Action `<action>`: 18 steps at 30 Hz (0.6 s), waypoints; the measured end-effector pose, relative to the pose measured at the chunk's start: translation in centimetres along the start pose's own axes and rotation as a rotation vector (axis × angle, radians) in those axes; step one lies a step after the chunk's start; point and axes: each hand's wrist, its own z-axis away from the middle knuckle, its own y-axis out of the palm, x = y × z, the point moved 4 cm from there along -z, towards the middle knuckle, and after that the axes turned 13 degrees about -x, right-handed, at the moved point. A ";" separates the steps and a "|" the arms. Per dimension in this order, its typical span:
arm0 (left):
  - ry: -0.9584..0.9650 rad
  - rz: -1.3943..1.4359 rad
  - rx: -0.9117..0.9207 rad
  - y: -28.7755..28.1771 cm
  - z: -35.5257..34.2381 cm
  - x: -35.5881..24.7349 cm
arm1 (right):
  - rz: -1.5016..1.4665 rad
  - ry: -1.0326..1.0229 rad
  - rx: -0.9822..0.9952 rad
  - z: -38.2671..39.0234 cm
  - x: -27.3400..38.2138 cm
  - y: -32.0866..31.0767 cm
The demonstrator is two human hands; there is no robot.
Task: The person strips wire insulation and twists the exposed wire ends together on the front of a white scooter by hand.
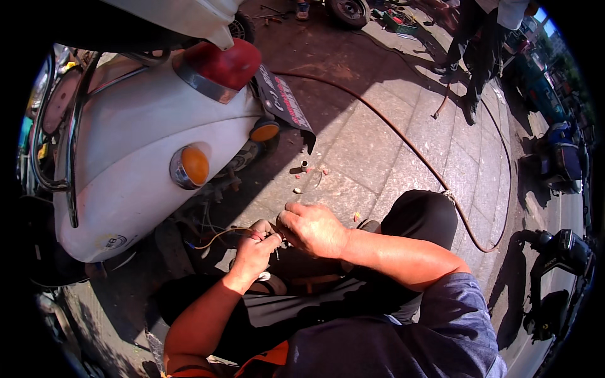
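My left hand (255, 252) pinches thin wires, with something red at its fingers, below the rear of a white scooter (120, 145). A yellow wire (214, 242) runs from it to the left, among other loose wires under the bodywork. My right hand (309, 230) is closed against the left one, on a small part mostly hidden by its fingers. The scooter has a red tail light (217, 69) and an amber lamp (195, 165). On the pavement beyond my hands lie a small socket-like piece (304, 166) and a few small bits.
A brown hose (391, 129) curves over the paving (372, 157) to my right. Another person (472, 57) stands at the upper right. A loose wheel (346, 12) and a green crate (400, 22) are at the back. Parked scooters (561, 157) line the right edge.
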 end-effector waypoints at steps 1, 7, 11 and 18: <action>-0.010 0.025 -0.004 0.0 0.0 0.3 | 0.011 -0.007 0.011 0.1 0.0 0.2; 0.044 -0.021 -0.027 -0.7 -0.3 0.3 | 0.064 -0.054 0.057 -0.2 0.3 0.4; 0.012 -0.025 -0.028 -0.5 0.2 -1.7 | 0.115 -0.070 0.093 -0.5 0.5 0.1; 0.001 0.018 -0.021 -1.2 -0.3 -0.8 | 0.112 -0.120 0.073 -0.4 0.7 0.0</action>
